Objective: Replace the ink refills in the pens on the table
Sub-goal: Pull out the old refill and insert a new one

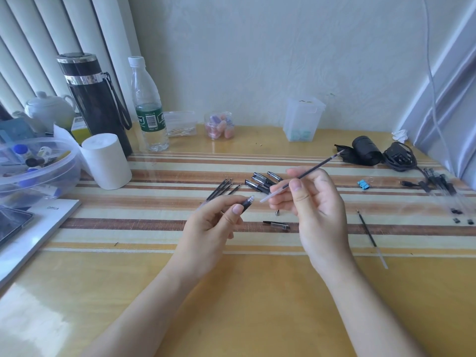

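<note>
Here the left hand (pixel 215 222) grips a pen barrel (pixel 246 203) at mid-frame, fingers curled round it; just right, the right hand (pixel 315 202) pinches a refill (pixel 306 175) slanting toward upper right.

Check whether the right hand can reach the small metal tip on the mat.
Probably yes: the metal tip lies uncovered close beside the right hand, nothing between. But its fingers pinch a refill, which may hamper a grasp.
</note>
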